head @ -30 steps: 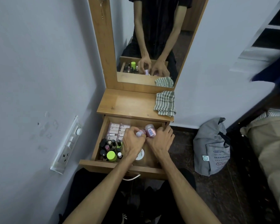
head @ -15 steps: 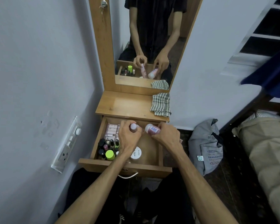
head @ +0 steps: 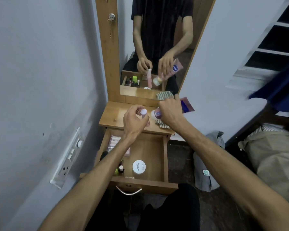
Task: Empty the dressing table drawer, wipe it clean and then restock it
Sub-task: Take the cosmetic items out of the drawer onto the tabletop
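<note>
The wooden drawer [head: 165, 157] stands pulled open below the dressing table top [head: 113, 115]. Above that top, my left hand [head: 134, 121] grips a slim pink bottle with a white cap [head: 143, 112], held upright. My right hand [head: 169, 112] grips a pink tube with a blue label [head: 186, 105] and a small white-capped bottle [head: 155, 114]. Inside the drawer lie a white round nail polish remover jar [head: 139, 167], a pink packet [head: 114, 141] and several small nail polish bottles [head: 121, 169], partly hidden by my left forearm.
A green checked cloth [head: 162, 124] lies on the table top's right side under my right hand. The mirror [head: 157, 47] rises behind. A switchboard [head: 67, 157] is on the left wall. A grey bag [head: 207, 170] sits on the floor at right, next to a bed.
Both hands lifted out of the drawer with their bottles and tube, and moved up and back over the table top.
</note>
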`<action>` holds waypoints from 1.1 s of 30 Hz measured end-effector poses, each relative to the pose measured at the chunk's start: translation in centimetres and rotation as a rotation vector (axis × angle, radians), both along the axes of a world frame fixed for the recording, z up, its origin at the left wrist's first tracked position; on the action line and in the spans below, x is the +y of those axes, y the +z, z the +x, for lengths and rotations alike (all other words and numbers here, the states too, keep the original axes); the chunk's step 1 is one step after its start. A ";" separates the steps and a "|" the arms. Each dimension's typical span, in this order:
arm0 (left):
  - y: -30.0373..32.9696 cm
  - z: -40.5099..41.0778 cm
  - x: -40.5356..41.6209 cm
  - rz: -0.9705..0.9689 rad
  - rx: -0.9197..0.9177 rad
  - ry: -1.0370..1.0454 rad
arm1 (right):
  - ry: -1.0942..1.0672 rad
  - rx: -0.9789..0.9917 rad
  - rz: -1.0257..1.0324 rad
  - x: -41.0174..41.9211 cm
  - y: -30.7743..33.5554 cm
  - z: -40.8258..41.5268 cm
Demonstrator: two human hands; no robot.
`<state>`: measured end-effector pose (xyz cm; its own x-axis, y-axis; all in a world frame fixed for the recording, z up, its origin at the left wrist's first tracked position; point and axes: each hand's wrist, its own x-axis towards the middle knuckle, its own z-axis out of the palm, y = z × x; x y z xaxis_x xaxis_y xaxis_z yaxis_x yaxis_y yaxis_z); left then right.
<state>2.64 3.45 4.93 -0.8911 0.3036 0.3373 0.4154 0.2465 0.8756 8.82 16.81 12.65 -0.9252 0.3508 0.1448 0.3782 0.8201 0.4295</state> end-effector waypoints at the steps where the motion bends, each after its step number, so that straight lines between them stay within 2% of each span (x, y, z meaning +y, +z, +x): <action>1: 0.4 -0.7 0.5 -0.008 0.009 -0.015 | 0.027 -0.022 0.061 0.3 0.3 -1.0; 7: 1.1 -4.0 3.2 -0.051 0.075 -0.109 | 0.216 -0.113 0.306 1.8 0.3 -5.8; 12: 0.2 -6.1 4.0 -0.049 0.049 -0.153 | 0.283 -0.209 0.408 3.3 -1.7 -8.0; 16: -0.6 -7.5 4.2 -0.013 -0.015 -0.148 | 0.322 -0.270 0.433 4.3 -2.4 -9.3; 26: -1.4 -8.9 4.5 0.017 -0.035 -0.179 | 0.359 -0.328 0.453 5.2 -3.4 -11.3; 33: -1.4 -8.7 4.6 0.022 -0.023 -0.195 | 0.391 -0.305 0.538 5.8 -2.5 -11.6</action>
